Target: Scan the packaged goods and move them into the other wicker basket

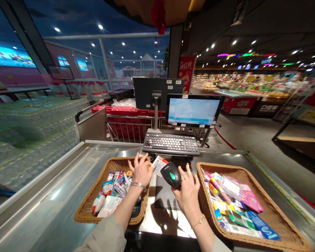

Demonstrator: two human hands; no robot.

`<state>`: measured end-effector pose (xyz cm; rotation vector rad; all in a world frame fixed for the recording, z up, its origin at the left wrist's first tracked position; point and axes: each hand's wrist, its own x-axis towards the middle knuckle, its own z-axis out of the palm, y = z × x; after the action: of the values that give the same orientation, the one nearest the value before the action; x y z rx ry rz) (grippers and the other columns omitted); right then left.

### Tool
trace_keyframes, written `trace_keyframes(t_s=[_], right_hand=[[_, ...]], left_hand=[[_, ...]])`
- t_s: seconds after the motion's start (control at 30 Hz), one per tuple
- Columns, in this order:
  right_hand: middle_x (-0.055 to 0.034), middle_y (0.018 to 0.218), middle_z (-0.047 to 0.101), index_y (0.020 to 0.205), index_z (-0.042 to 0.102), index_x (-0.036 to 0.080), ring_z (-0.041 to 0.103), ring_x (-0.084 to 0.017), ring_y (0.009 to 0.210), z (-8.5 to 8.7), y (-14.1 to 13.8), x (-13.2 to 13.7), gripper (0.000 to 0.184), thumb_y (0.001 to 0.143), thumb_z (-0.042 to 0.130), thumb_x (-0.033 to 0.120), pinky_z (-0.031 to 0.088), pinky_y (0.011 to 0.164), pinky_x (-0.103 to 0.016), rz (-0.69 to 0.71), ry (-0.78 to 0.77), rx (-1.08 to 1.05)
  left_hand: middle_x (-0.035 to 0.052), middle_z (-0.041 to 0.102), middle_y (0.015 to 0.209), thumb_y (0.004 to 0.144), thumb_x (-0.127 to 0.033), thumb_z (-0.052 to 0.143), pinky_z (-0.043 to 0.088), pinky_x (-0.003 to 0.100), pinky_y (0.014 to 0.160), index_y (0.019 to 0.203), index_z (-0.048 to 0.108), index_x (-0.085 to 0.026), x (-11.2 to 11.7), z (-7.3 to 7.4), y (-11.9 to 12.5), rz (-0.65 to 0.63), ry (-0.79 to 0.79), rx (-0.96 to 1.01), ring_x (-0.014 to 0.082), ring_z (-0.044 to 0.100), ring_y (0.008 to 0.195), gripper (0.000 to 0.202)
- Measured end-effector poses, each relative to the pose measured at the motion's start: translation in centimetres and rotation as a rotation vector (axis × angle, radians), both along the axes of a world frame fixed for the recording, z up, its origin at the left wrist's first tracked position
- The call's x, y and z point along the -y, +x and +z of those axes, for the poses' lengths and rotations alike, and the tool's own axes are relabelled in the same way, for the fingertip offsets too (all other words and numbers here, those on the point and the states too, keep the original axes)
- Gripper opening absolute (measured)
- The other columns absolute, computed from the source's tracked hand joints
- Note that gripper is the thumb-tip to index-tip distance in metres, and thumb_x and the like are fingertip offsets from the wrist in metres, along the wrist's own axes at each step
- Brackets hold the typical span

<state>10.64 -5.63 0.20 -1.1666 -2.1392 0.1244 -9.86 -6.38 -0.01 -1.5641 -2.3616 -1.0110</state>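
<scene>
My left hand (142, 170) pinches a small flat white-and-red packet (159, 165) between thumb and index finger, its other fingers spread. Printing and what looks like a barcode face up on the packet; its exact kind is unclear. In my right hand (187, 192) is a black barcode scanner (171, 174) with a green light on top, its head close beside the packet. Beneath my left forearm is a wicker basket (88, 201) of small packaged goods, including chocolate eggs (98, 203). To the right of my right hand stands a second wicker basket (274, 189) holding mixed small items.
A keyboard (170, 142) sits at the back of the metal counter (68, 182), below a lit screen (193, 111) and a dark monitor back (152, 93). Red crates (128, 129) and a metal rail stand behind. Stacked bottle packs (28, 129) are at the left.
</scene>
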Motion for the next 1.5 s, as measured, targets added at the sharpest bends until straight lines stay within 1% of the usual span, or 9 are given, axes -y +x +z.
trace_keyframes(t_s=[0.27, 0.47, 0.63, 0.73, 0.87, 1.07, 1.2, 1.37, 1.5], right_hand=[[-0.0087, 0.141, 0.05, 0.113, 0.061, 0.018, 0.024, -0.029, 0.142, 0.1, 0.8, -0.5, 0.038, 0.075, 0.052, 0.015, 0.021, 0.109, -0.055, -0.067, 0.003, 0.04], [-0.0086, 0.139, 0.051, 0.112, 0.062, 0.017, 0.024, -0.031, 0.141, 0.6, 2.3, -1.5, 0.037, 0.077, 0.053, 0.02, 0.023, 0.11, -0.055, -0.16, -0.001, 0.033], [-0.0109, 0.14, 0.051, 0.124, 0.055, 0.014, 0.028, -0.029, 0.14, 0.5, 4.0, -2.3, 0.047, 0.078, 0.05, 0.021, 0.028, 0.109, -0.051, -0.268, -0.022, -0.007], [-0.0142, 0.138, 0.051, 0.127, 0.053, 0.011, 0.027, -0.03, 0.141, 0.4, 5.2, -2.7, 0.051, 0.077, 0.05, 0.023, 0.032, 0.108, -0.049, -0.322, -0.034, -0.041], [-0.0181, 0.138, 0.05, 0.129, 0.051, 0.007, 0.028, -0.031, 0.14, 0.5, 7.1, -3.3, 0.057, 0.076, 0.053, 0.028, 0.032, 0.109, -0.047, -0.387, -0.061, -0.083], [-0.0212, 0.136, 0.051, 0.129, 0.052, 0.005, 0.031, -0.031, 0.139, 1.4, 10.0, -3.5, 0.059, 0.078, 0.054, 0.036, 0.036, 0.107, -0.046, -0.466, -0.085, -0.168], [-0.0221, 0.134, 0.053, 0.127, 0.053, 0.003, 0.032, -0.032, 0.138, 1.7, 11.9, -3.6, 0.062, 0.077, 0.056, 0.041, 0.035, 0.108, -0.045, -0.546, -0.116, -0.17], [-0.0236, 0.135, 0.051, 0.13, 0.049, -0.001, 0.033, -0.031, 0.138, 1.2, 14.1, -4.0, 0.07, 0.076, 0.055, 0.042, 0.032, 0.11, -0.044, -0.618, -0.12, -0.169], [-0.0247, 0.134, 0.052, 0.127, 0.052, -0.002, 0.034, -0.031, 0.137, 1.0, 15.5, -4.1, 0.071, 0.075, 0.055, 0.047, 0.034, 0.109, -0.043, -0.662, -0.157, -0.204]], left_hand=[[-0.0033, 0.057, 0.136, 0.08, -0.04, 0.062, 0.0, 0.07, 0.109, 0.068, 0.067, -0.027, -0.6, 0.7, 0.6, -0.032, 0.007, -0.016, 0.0326, 0.023, 0.141, 0.019], [-0.0025, 0.058, 0.135, 0.08, -0.04, 0.063, 0.002, 0.07, 0.109, 0.066, 0.067, -0.026, -1.8, 1.6, 1.5, -0.077, 0.03, -0.043, 0.0327, 0.025, 0.141, 0.02], [-0.002, 0.057, 0.136, 0.08, -0.039, 0.062, 0.002, 0.071, 0.108, 0.066, 0.066, -0.026, -3.1, 2.3, 2.7, -0.14, 0.049, -0.066, 0.0335, 0.025, 0.141, 0.02], [-0.0026, 0.058, 0.135, 0.079, -0.038, 0.063, 0.002, 0.07, 0.109, 0.067, 0.067, -0.026, -4.0, 2.7, 3.7, -0.185, 0.056, -0.078, 0.0329, 0.024, 0.141, 0.018], [-0.0034, 0.057, 0.135, 0.078, -0.038, 0.064, 0.001, 0.069, 0.11, 0.066, 0.066, -0.026, -5.1, 3.4, 5.5, -0.247, 0.05, -0.085, 0.0326, 0.023, 0.142, 0.018], [-0.0028, 0.058, 0.135, 0.078, -0.038, 0.066, -0.001, 0.068, 0.111, 0.066, 0.066, -0.026, -6.5, 4.3, 8.7, -0.332, 0.033, -0.08, 0.0328, 0.024, 0.141, 0.017], [-0.0027, 0.058, 0.135, 0.078, -0.038, 0.066, 0.0, 0.067, 0.112, 0.066, 0.065, -0.025, -7.3, 4.1, 10.6, -0.385, 0.035, -0.082, 0.0329, 0.024, 0.142, 0.017], [-0.0037, 0.058, 0.135, 0.08, -0.039, 0.064, 0.0, 0.066, 0.112, 0.069, 0.066, -0.027, -8.1, 3.1, 12.6, -0.446, 0.045, -0.082, 0.0312, 0.023, 0.142, 0.017], [-0.0033, 0.058, 0.135, 0.081, -0.039, 0.063, 0.002, 0.065, 0.112, 0.071, 0.067, -0.027, -8.6, 2.3, 14.3, -0.497, 0.038, -0.092, 0.0309, 0.024, 0.142, 0.017]])
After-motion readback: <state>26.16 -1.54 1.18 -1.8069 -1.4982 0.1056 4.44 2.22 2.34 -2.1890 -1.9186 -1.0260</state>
